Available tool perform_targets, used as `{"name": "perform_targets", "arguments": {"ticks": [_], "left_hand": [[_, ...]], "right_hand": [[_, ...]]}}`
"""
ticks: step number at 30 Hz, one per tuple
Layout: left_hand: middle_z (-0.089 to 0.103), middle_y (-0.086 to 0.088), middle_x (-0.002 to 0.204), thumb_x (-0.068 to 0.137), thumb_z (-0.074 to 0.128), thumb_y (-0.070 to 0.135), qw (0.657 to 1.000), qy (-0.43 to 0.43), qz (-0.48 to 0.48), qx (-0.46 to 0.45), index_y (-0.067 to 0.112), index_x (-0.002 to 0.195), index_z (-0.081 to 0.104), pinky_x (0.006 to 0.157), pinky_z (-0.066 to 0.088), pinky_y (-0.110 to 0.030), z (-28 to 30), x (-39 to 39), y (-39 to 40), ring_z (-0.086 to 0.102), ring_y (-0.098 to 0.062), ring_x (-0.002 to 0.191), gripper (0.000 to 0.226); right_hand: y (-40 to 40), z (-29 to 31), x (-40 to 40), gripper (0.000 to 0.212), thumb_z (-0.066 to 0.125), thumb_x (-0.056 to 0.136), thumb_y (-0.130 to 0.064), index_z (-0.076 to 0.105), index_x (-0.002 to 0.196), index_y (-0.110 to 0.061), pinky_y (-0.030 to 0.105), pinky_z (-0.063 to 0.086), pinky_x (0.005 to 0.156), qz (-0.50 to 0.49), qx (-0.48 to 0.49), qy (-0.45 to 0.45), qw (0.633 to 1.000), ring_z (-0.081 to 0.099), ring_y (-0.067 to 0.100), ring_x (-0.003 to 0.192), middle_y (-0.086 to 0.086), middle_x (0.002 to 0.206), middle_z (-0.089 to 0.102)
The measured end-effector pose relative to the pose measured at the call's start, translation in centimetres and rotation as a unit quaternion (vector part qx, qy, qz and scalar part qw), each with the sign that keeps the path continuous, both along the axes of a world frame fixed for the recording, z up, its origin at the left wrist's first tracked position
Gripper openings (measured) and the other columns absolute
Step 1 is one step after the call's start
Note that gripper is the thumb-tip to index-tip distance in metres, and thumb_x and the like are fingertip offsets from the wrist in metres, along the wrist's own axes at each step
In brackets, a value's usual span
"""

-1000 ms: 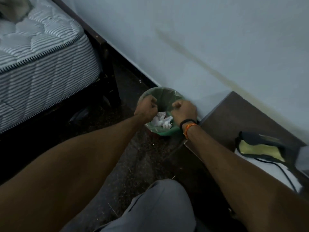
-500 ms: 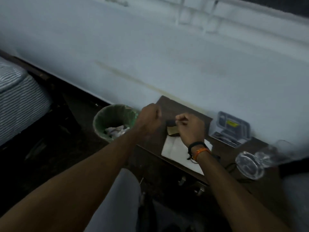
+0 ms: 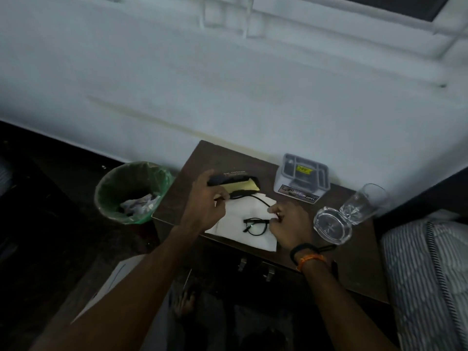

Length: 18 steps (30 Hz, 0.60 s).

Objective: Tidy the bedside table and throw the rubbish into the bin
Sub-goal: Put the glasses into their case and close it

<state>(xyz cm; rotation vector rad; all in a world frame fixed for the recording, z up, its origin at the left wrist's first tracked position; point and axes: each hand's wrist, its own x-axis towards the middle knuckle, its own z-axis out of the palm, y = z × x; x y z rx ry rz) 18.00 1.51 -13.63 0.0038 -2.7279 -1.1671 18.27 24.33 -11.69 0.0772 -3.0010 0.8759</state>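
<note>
Your left hand (image 3: 206,206) has its grip curled around a black glasses case (image 3: 228,179) on the dark counter (image 3: 354,269). Your right hand (image 3: 288,224) pinches the white paper (image 3: 240,219) beside black glasses (image 3: 254,225). The green-lined bin (image 3: 131,191), holding crumpled rubbish (image 3: 139,203), stands just left of the counter.

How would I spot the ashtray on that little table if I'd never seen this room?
Start at the dark wooden bedside table against the pale wall. Look toward its right end, near the striped mattress. The ashtray is the low, round, clear glass dish there, just in front of the taller clear drinking glass and right of the right hand.
</note>
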Motion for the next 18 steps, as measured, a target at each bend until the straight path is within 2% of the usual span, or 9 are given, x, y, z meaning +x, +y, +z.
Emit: {"name": "perform_targets", "arguments": {"ticks": [3, 7, 10, 13, 15, 18], "left_hand": [[0.022, -0.01, 0.161, 0.08, 0.065, 0.021, 0.999, 0.003, -0.021, -0.032, 0.029, 0.093, 0.075, 0.112, 0.025, -0.051, -1.2, -0.5, -0.5, 0.024, -0.037, 0.145, 0.019], [0.007, -0.008, 0.165, 0.084, 0.064, 0.028, 0.999, 0.003, -0.041, -0.011, 0.039, 0.097, 0.074, 0.118, 0.019, -0.056, -2.3, -1.8, -1.2, 0.008, -0.036, 0.15, 0.02], [0.01, -0.005, 0.164, 0.086, 0.065, 0.031, 0.998, -0.012, -0.064, 0.027, 0.042, 0.092, 0.072, 0.117, 0.027, -0.048, -2.7, -2.2, -1.6, 0.008, -0.024, 0.152, 0.014], [0.032, 0.01, 0.15, 0.088, 0.069, 0.018, 0.996, -0.011, -0.067, 0.058, 0.031, 0.086, 0.07, 0.114, 0.032, -0.037, -2.3, -2.4, -1.4, 0.018, -0.017, 0.148, 0.013], [0.034, 0.002, 0.147, 0.086, 0.072, 0.016, 0.997, -0.012, -0.046, 0.062, 0.025, 0.083, 0.068, 0.112, 0.032, -0.032, -2.1, -2.7, -1.5, 0.028, -0.019, 0.143, 0.011], [0.038, -0.009, 0.144, 0.084, 0.074, 0.023, 0.998, -0.019, -0.021, 0.053, 0.019, 0.086, 0.067, 0.104, 0.031, -0.027, -2.2, -3.2, -1.8, 0.035, -0.019, 0.138, 0.008]], "right_hand": [[0.0, -1.3, 0.4, 0.042, 0.055, 0.061, -0.025, 0.074, 0.098, -0.025, 0.035, 0.046, 0.084, 0.06, 0.07, 0.024, 0.995, 0.051, 0.024, 0.102, -0.007, 0.098, 0.07], [0.0, -2.9, 0.0, 0.037, 0.064, 0.061, -0.022, 0.074, 0.096, -0.023, 0.038, 0.048, 0.08, 0.101, 0.13, 0.071, 0.984, 0.052, 0.026, 0.097, -0.006, 0.091, 0.071], [0.1, -3.3, -0.5, 0.037, 0.06, 0.059, -0.022, 0.075, 0.093, -0.023, 0.039, 0.05, 0.078, 0.106, 0.131, 0.078, 0.983, 0.053, 0.025, 0.094, -0.007, 0.087, 0.071], [0.4, -3.4, -0.8, 0.04, 0.055, 0.059, -0.018, 0.075, 0.093, -0.023, 0.037, 0.049, 0.078, 0.106, 0.112, 0.078, 0.985, 0.052, 0.024, 0.095, -0.008, 0.087, 0.071], [0.8, -3.6, -0.9, 0.04, 0.059, 0.059, -0.013, 0.075, 0.094, -0.022, 0.036, 0.049, 0.079, 0.099, 0.1, 0.073, 0.987, 0.05, 0.023, 0.095, -0.008, 0.087, 0.07], [1.3, -4.1, -0.9, 0.04, 0.066, 0.058, -0.004, 0.075, 0.093, -0.021, 0.039, 0.05, 0.077, 0.084, 0.09, 0.064, 0.99, 0.051, 0.026, 0.094, -0.006, 0.085, 0.071]]}}
